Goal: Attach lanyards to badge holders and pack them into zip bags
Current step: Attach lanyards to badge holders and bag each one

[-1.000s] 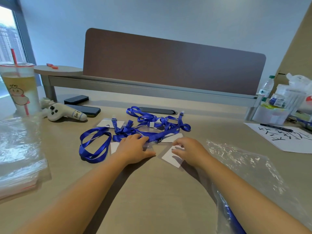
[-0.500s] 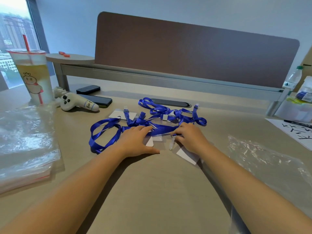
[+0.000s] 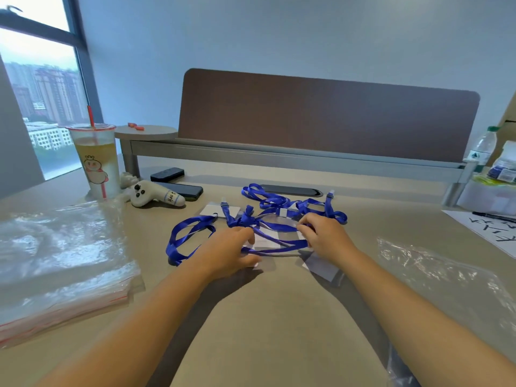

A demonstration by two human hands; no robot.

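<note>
Presently the lanyards [image 3: 251,219] are tangled mid-frame on the bench [image 3: 279,317]; a badge holder [image 3: 266,241] is pinned flat by the left hand [image 3: 226,255], while a strap is pinched by the right hand [image 3: 324,236], apparently for clipping.

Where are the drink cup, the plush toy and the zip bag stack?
drink cup [image 3: 96,163]: head view, middle of its clear wall.
plush toy [image 3: 152,194]: head view, white body by the face.
zip bag stack [image 3: 60,255]: head view, top bag's clear face.
</note>
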